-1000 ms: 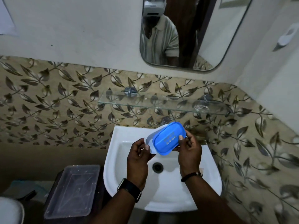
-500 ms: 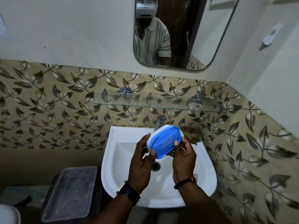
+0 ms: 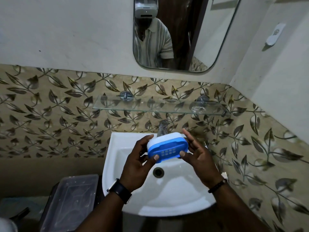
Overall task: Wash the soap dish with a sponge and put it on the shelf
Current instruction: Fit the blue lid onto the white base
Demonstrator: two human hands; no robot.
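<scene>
While both hands are up over the sink (image 3: 117,164), the soap dish (image 3: 167,148) sits between them in mid-air, above the basin's back half, just in front of the tap (image 3: 162,127). Dish: white body, blue slotted tray facing the camera, tilted with its right end higher.

Left hand (image 3: 139,162): curled around the dish's left end, thumb tip pressed on the blue rim at the lower left, fingers wrapped behind the white side. Firm pinch on the dish.

Right hand (image 3: 199,156): fingers spread and mostly straight, palm facing the dish's right end. Thumb tip touches the blue rim at the lower right; the other fingers stand off the white side, not closed on it. Loose contact only.

Glass shelf (image 3: 150,108) is on the tiled wall above the tap, well apart from the dish. Drain (image 3: 158,172) is directly under the hands. Clear plastic lidded container (image 3: 70,203) stands beside the sink's left edge. Mirror (image 3: 184,34) above the shelf.
</scene>
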